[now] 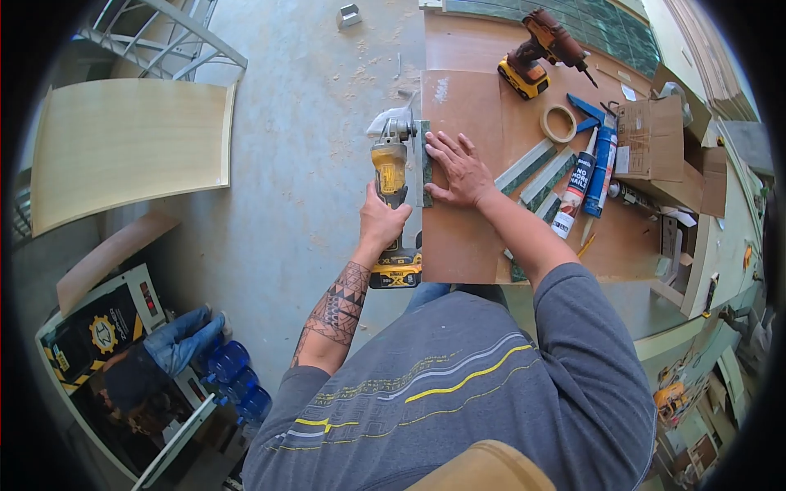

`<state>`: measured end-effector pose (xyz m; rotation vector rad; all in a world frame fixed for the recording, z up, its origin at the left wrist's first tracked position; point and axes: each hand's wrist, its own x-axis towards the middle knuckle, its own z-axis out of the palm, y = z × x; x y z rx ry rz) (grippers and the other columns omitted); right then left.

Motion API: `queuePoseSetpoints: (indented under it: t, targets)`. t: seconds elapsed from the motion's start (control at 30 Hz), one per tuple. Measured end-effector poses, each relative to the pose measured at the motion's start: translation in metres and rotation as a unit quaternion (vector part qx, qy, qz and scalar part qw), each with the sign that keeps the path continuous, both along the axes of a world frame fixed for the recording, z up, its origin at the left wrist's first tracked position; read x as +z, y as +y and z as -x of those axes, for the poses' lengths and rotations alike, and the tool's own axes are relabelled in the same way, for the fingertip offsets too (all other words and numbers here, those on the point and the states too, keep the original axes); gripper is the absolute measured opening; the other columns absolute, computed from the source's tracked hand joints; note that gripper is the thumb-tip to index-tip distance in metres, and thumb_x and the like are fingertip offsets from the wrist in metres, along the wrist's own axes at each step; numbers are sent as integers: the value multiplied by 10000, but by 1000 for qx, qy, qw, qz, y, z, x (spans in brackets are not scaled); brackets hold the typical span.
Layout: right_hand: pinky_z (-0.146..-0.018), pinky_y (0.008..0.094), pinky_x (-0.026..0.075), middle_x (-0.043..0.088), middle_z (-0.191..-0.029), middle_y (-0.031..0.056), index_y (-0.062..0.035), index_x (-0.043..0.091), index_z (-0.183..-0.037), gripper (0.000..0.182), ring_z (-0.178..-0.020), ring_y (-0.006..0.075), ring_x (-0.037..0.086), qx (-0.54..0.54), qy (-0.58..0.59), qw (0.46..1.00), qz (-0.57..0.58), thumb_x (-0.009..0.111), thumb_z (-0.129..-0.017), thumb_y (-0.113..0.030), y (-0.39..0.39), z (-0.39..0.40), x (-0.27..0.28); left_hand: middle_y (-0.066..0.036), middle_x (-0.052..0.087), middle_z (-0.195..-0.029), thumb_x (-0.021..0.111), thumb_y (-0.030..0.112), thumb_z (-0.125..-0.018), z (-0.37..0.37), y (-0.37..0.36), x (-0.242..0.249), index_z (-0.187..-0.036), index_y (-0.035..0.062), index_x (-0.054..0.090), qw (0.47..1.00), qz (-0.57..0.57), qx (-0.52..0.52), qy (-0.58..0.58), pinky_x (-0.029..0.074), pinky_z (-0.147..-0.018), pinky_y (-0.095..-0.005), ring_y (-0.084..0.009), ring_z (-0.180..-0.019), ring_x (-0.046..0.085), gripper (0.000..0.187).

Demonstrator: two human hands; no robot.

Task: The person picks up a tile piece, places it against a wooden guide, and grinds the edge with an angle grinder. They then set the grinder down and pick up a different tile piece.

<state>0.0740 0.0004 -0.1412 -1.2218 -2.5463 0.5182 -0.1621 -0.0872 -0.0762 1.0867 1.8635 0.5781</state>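
Head view: gripped the angle grinder (pixel 390 170) in the left hand (pixel 385 219), with fingers wrapped round its body, just beyond the workbench (pixel 460 241) edge, likely for clearance. Rested the right hand (pixel 460 170), with fingers loosely spread, partly on the green strip (pixel 426 168) along that edge, seemingly for steadiness. Could not discern contents of cardboard box (pixel 655 141) or adhesive tube (pixel 575 193).

Grinder (pixel 389 168): grip part. hidden under L hand (pixel 385 217). Green strip (pixel 426 173): part. covered by R hand (pixel 460 173); area beneath not vis. Metal frame (pixel 192 31), upper L: cut off by top edge. Tan brim (pixel 483 470), btm ctr: cut off by btm edge. White tube (pixel 575 195), R of ctr: fine print illeg.
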Motion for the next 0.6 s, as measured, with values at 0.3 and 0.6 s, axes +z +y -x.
queuePoseSetpoints:
  t: [0.3,0.6]
  targets:
    - [-1391,542,128,352,-1824,83,-106,441,-1664,905,-1700,266,288,1,-3,1000,-13,715,-953,-594,0,0,-2,-278,793,-1192,801,236,-835,1,-5,13,-1551,-33,434,1000,24,-8,-6,624,-1005,-478,-412,-1118,798,848]
    - [-1387,553,144,364,-1820,102,-96,445,-1651,902,-1696,295,308,7,-3,1000,-19,743,-949,-577,0,1,1,-212,797,-1016,772,209,-839,2,-13,-6,-1550,-21,452,1000,-14,-5,18,651,-819,-425,-306,-823,812,813]
